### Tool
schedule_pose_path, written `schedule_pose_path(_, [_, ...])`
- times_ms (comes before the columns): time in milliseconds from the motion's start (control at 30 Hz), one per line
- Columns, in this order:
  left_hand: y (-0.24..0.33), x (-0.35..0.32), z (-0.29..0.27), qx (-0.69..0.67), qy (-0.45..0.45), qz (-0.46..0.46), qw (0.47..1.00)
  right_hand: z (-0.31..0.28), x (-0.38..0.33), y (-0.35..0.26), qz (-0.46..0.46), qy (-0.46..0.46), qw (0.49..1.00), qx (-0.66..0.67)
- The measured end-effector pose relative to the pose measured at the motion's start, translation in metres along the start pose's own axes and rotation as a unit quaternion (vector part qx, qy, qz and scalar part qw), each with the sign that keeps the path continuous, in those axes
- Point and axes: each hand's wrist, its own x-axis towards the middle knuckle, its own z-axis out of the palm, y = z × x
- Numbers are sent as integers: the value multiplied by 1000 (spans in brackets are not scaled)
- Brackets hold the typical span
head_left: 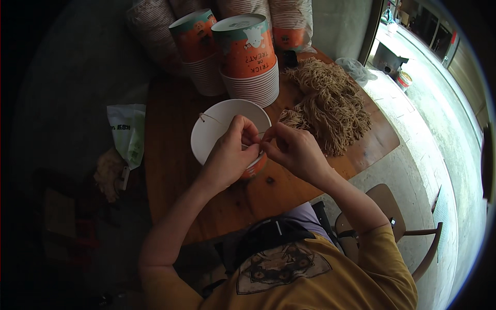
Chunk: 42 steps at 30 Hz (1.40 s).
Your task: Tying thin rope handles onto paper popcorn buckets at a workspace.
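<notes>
A white paper bucket (217, 129) with an orange outside lies tilted on the round wooden table (170, 155), its mouth facing me. A thin brown string (209, 118) runs from a hole at its far rim across the opening to my hands. My left hand (232, 152) grips the near rim and pinches the string. Touching it at the rim, my right hand (294, 150) pinches the string's other part between its fingertips. A pile of brown twine pieces (330, 103) lies just right of my hands.
Two stacks of orange and white paper buckets (248, 57) stand behind the tilted bucket, with more wrapped stacks (289, 20) at the back. A white and green bag (128, 132) hangs off the table's left edge. A wooden chair (403, 227) stands at my right, on a pale concrete floor.
</notes>
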Motion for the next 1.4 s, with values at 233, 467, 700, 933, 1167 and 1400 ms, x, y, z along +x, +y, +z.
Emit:
schedule_pose_path(233, [0, -7, -12, 33, -33, -10, 999, 7, 1, 6, 33, 8, 998, 53])
schedule_pose_path(467, [12, -10, -8, 32, -31, -57, 997, 8, -2, 4, 43, 13, 996, 79])
schedule_pose_path(700, [12, -6, -2, 45, -24, -84, 995, 9, -2, 7, 36, 21, 998, 47])
schedule_pose_path(933, [21, -11, -4, 46, 2, -100, 994, 7, -3, 4, 40, 23, 997, 61])
schedule_pose_path(1167, [6, -7, 3, 80, -12, -91, 993, 9, -2, 4, 27, 25, 998, 52])
schedule_pose_path(1400, [7, -2, 5, 46, 6, -82, 996, 7, -3, 7, 30, 20, 998, 55])
